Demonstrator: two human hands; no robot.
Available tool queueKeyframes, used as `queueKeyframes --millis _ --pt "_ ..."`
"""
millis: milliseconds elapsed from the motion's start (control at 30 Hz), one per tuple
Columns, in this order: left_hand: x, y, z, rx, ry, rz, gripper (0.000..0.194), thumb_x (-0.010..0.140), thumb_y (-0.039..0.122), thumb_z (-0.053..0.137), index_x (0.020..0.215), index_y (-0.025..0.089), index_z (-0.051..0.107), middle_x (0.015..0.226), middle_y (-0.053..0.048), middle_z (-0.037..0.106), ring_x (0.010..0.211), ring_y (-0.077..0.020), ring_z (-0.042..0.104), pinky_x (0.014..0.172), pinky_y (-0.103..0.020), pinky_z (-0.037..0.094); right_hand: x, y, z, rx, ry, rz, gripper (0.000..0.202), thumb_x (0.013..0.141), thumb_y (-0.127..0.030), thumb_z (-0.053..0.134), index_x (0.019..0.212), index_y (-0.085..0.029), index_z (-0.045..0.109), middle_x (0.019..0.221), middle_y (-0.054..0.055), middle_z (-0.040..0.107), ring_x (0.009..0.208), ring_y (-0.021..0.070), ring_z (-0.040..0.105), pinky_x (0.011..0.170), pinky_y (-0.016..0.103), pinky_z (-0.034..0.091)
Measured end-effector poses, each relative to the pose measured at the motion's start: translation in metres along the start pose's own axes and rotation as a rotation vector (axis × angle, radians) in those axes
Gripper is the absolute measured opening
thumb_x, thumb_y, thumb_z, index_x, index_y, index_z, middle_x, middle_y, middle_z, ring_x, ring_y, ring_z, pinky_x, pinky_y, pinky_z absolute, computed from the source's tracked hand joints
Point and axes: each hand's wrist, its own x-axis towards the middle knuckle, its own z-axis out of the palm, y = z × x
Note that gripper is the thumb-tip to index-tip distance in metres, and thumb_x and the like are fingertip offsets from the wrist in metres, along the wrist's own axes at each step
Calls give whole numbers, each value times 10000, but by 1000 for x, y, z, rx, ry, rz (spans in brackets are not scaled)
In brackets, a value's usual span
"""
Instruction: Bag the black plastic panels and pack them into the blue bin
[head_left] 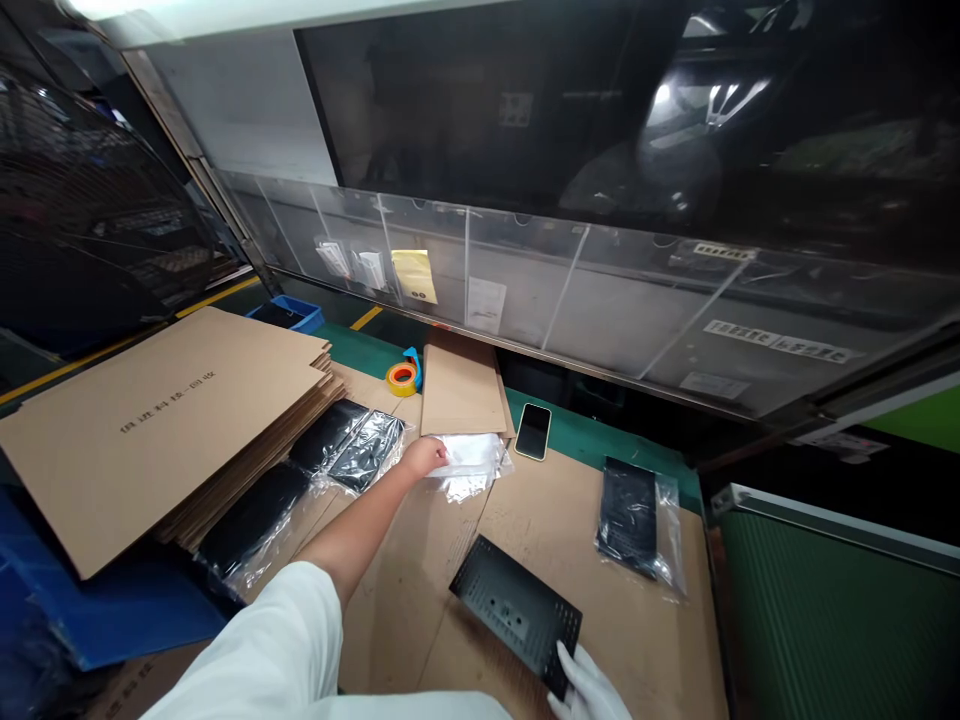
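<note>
My bare left hand [424, 457] reaches to a pile of clear plastic bags [474, 455], with fingers closed at the near left edge of the top bag. In my right hand [589, 685], which wears a white glove, is a flat black perforated panel [517, 610], gripped by its lower right corner and held tilted over the table. The panel shows rows of small holes and a group of larger marks at its middle. A bagged black panel [630, 515] lies to the right, and more bagged black panels [367, 448] lie left of my left hand.
A tall stack of flat cardboard [165, 420] stands at the left. Behind the bags are cardboard sheets [461, 385], a roll of yellow tape [403, 377] and a phone [533, 432]. A blue bin [300, 315] sits beyond. Clear document pockets [510, 280] hang along the back.
</note>
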Motion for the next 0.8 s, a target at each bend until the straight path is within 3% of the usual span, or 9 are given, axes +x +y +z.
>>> queueKeyframes --millis 133,267,400,500,667,800 --pt "4 -2 -7 -68 -26 -27 183 787 313 650 820 151 729 875 -62 739 783 -200 662 692 -265 474 19 -20 10 88 -65 47 458 729 -467 766 1148 -323 651 1284 37 652 1238 232 552 885 306 496" --pt "7 -1 -9 -99 -31 -57 192 833 250 571 850 148 732 838 -53 741 750 -183 653 658 -251 460 37 -42 24 73 -123 -1 470 791 -420 725 1227 -298 599 1318 48 626 1222 220 563 848 287 504" --pt "5 4 -5 -87 10 -101 156 792 174 590 862 159 728 876 -43 746 795 -175 662 681 -238 464 50 -64 43 26 -147 -25 465 767 -420 749 1186 -262 624 1287 63 643 1153 218 604 814 279 508" --pt "2 8 -2 -37 73 -122 135 781 239 643 858 168 728 887 -52 735 808 -192 660 705 -259 474 57 -81 56 -16 -166 -42 445 756 -443 753 1146 -262 638 1257 52 658 1115 208 620 824 278 505" --pt "-2 13 -4 48 144 -4 200 862 300 575 902 201 744 989 -64 707 936 -205 644 840 -283 471 71 -100 73 -130 -173 -83 432 737 -471 758 1070 -221 642 1053 50 722 945 193 672 778 271 508" --pt "-3 15 -4 117 151 70 261 879 190 498 1023 192 715 1032 -73 714 958 -208 647 862 -296 474 86 -106 85 -151 -167 -87 402 706 -456 783 991 -206 652 968 44 732 851 170 676 714 240 499"
